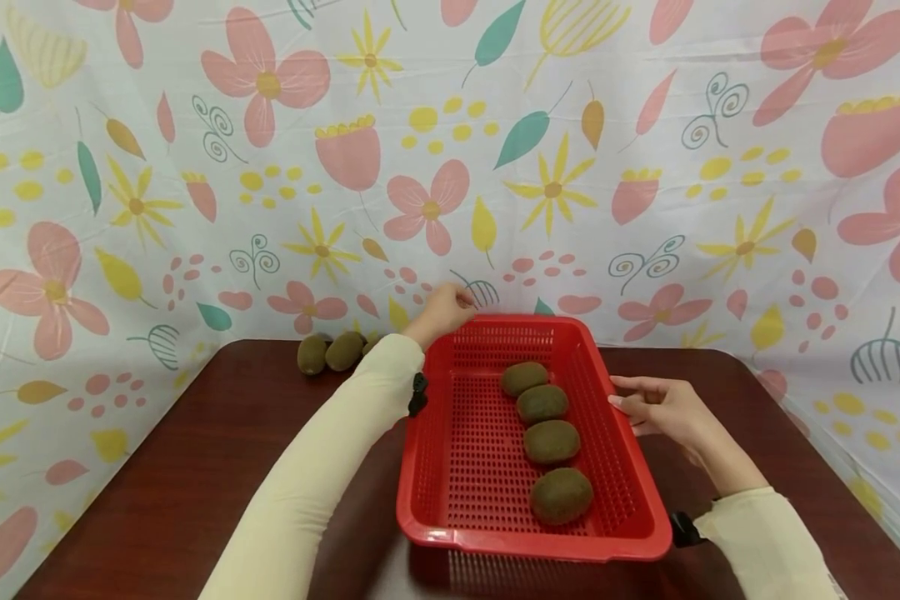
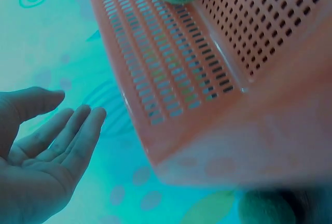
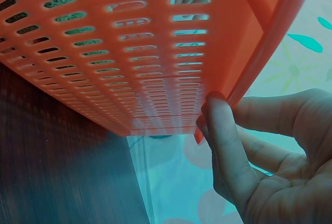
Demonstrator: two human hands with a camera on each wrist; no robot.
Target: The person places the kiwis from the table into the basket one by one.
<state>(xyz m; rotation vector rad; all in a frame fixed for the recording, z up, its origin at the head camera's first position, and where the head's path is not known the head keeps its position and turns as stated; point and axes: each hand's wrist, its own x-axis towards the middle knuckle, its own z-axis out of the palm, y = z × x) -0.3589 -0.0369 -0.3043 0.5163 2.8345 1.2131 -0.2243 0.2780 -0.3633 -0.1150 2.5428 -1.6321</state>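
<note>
A red perforated basket [image 1: 540,546] holds several brown kiwis [image 1: 561,496] in a row along its right half. My right hand [image 1: 667,417] pinches the basket's right rim between thumb and fingers, as the right wrist view also shows, with the fingers [image 3: 223,136] against the edge. Beside the back left corner is my left hand [image 1: 446,310]. In the left wrist view that hand [image 2: 52,151] has relaxed, slightly bent fingers, holds nothing and stands apart from the basket wall [image 2: 135,105].
Left of the basket, near the table's back edge, lie two kiwis [image 1: 344,351] and a third partly hidden by my left sleeve [image 1: 322,450]. A flower-patterned cloth [image 1: 427,125] hangs behind the dark brown table [image 1: 195,467].
</note>
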